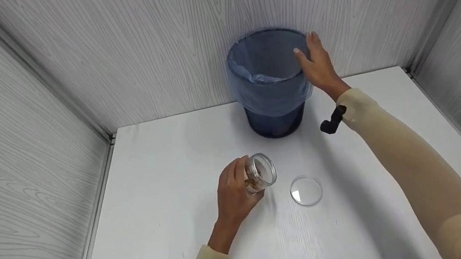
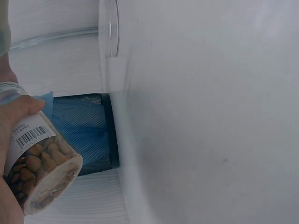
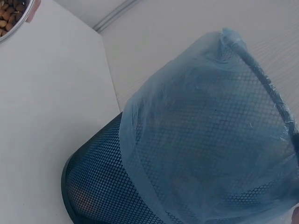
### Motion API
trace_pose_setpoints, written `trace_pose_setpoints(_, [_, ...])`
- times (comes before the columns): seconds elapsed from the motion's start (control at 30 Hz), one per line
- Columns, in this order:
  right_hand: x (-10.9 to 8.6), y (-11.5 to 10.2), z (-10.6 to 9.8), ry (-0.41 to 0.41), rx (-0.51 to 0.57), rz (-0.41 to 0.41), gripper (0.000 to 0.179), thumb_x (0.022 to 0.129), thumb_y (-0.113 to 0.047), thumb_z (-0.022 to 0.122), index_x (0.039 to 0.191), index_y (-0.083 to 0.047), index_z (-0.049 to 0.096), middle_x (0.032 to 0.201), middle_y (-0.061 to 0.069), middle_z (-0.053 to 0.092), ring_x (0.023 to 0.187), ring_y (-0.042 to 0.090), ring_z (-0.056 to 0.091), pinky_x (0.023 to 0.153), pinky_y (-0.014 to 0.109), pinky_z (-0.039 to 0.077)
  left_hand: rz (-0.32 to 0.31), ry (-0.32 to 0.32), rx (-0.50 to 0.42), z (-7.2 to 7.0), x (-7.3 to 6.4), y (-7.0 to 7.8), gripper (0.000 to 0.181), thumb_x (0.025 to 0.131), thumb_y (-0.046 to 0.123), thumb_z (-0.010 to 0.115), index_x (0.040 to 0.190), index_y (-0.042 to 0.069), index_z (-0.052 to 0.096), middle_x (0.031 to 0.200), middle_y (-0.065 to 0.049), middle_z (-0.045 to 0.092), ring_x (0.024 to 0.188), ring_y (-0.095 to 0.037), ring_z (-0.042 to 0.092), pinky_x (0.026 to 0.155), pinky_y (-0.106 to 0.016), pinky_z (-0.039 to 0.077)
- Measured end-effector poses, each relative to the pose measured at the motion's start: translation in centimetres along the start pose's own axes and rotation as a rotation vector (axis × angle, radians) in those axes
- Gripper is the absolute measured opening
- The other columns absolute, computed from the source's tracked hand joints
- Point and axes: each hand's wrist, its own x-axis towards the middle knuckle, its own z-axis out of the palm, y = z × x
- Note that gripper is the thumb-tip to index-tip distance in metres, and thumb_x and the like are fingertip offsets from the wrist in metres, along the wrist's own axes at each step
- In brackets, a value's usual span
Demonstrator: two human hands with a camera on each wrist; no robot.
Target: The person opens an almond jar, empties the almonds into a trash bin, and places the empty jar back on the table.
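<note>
My left hand (image 1: 233,193) grips a clear jar of almonds (image 1: 261,171), held tilted with its uncapped mouth facing right. The left wrist view shows the jar's barcode label (image 2: 32,136) under my thumb and the almonds (image 2: 35,165) toward its base. Beyond it stands a dark mesh waste bin (image 1: 277,123), lined with a blue plastic bag (image 1: 276,98) folded over the rim. My right hand (image 1: 320,68) is at the bin's right rim, thumb and fingers spread and fairly straight. Only a bit of that hand shows in the right wrist view.
A round clear lid (image 1: 306,191) lies on the white table (image 1: 166,197), to the right of the jar. Grey wood-grain panels (image 1: 140,45) rise at the back and both sides, and the bin stands near the back one.
</note>
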Motion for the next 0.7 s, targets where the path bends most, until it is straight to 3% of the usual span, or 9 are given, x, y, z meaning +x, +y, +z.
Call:
trace_pose_setpoints(0.33, [0.15, 0.81, 0.44, -0.044, -0.094, -0.023, 0.074, 0.110, -0.039, 0.031, 0.158, 0.005, -0.005, 0.167, 0.019, -0.014, 0.154, 0.024, -0.016, 0.125, 0.038, -0.004, -0.011, 0.000, -0.011, 0.07, -0.16, -0.36, 0.094, 0.062, 0.032, 0.096, 0.142, 0.008, 0.051, 0.132, -0.009, 0.060, 0.125, -0.026, 0.057, 0.112, -0.039, 0.042])
trace_pose_setpoints(0.7, [0.40, 0.93, 0.68, -0.040, -0.097, -0.029, 0.069, 0.110, -0.032, 0.030, 0.156, 0.009, -0.002, 0.167, 0.021, -0.009, 0.155, 0.024, -0.007, 0.125, 0.033, 0.001, -0.015, -0.003, -0.019, 0.22, -0.21, -0.37, 0.093, 0.063, 0.032, 0.096, 0.141, 0.009, 0.051, 0.131, -0.009, 0.060, 0.124, -0.026, 0.058, 0.111, -0.040, 0.043])
